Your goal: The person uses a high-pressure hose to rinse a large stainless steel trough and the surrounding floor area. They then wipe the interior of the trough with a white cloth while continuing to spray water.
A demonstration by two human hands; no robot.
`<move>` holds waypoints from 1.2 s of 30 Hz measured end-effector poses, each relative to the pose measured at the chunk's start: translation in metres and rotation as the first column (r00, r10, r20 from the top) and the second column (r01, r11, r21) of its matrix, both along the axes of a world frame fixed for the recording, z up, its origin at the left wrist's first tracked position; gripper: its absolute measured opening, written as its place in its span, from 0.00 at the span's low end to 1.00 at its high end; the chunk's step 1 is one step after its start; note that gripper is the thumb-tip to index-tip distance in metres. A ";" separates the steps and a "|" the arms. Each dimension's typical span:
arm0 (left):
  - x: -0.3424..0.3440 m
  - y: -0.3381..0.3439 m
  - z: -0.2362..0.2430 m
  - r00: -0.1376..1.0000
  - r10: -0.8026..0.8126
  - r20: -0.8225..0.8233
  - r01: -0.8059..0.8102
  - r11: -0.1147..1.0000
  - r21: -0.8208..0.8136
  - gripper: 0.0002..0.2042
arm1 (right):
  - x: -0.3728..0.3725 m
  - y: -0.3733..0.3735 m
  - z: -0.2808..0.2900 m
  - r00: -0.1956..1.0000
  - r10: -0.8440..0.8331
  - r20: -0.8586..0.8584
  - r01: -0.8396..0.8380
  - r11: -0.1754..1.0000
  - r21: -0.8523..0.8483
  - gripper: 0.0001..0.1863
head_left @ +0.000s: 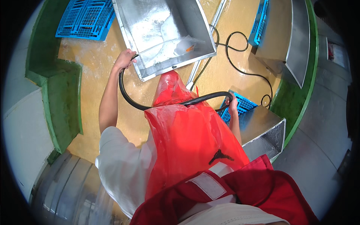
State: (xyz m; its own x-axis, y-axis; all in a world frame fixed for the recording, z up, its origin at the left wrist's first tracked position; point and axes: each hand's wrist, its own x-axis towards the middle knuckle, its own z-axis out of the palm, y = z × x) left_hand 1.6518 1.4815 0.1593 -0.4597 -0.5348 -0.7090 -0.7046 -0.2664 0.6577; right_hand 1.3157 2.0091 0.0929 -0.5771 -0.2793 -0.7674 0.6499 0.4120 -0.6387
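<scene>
My left hand [125,60] grips the end of a black hose [129,99] at the near left rim of a large metal tub [144,77]. A thin line of water seems to run from the hose end across the tub. Inside the tub lies a translucent, crumpled piece [186,45] with an orange spot; its kind I cannot make out. The hose bends down across my red apron [195,131] and loops to the right. There my right hand [231,103] is closed around it, partly hidden by the hose.
Blue plastic pallets lie on the wet yellow floor, one large pallet [84,18] at the far left. Metal bins stand on the right, one tall bin [275,33] and one nearer bin [266,138]. A thin black hose [243,71] snakes between them. Green ledges [62,105] edge the floor.
</scene>
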 end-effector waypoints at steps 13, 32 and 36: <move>-0.017 -0.052 -0.006 0.994 0.108 -0.027 -0.111 0.977 -0.181 0.10 | 0.083 0.019 -0.066 0.987 0.148 0.057 -0.155 0.976 0.152 0.20; 0.036 -0.044 0.016 0.901 0.364 -0.237 -0.409 0.894 -0.181 0.09 | 0.068 -0.025 -0.088 0.979 0.096 0.180 -0.115 0.988 0.101 0.18; 0.050 -0.036 0.012 0.863 0.439 -0.248 -0.473 0.876 -0.094 0.10 | 0.066 -0.030 -0.090 0.980 0.097 0.172 -0.115 0.988 0.100 0.18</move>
State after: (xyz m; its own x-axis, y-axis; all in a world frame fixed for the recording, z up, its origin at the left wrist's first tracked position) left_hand 1.7016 1.4455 0.1717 -0.2687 -0.8110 -0.5197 -0.3667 -0.4127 0.8338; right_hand 1.3816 1.9791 0.0030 -0.4106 -0.2414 -0.8793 0.6922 0.5452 -0.4729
